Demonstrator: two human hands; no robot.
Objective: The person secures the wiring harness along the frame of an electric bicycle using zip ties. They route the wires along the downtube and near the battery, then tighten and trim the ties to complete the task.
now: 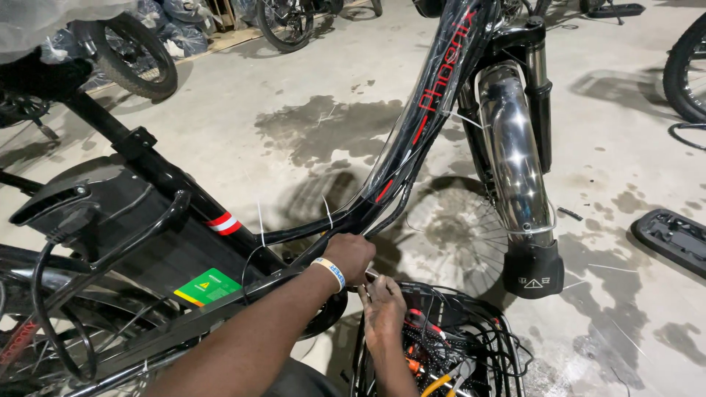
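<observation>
The left hand (351,255) wraps its grip around the black bicycle frame tube (323,224) and the cables along it. Just below, the right hand (382,305) pinches something too small to tell, above a wire basket (507,334) of tools. A chrome front fender (515,154) stands to the right.

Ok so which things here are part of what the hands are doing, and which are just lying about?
In hand:
left hand gripping the black bicycle frame
right hand at the cables
white zip ties

Lying about:
wire basket
chrome mudguard
black tray
spare wheels
</observation>
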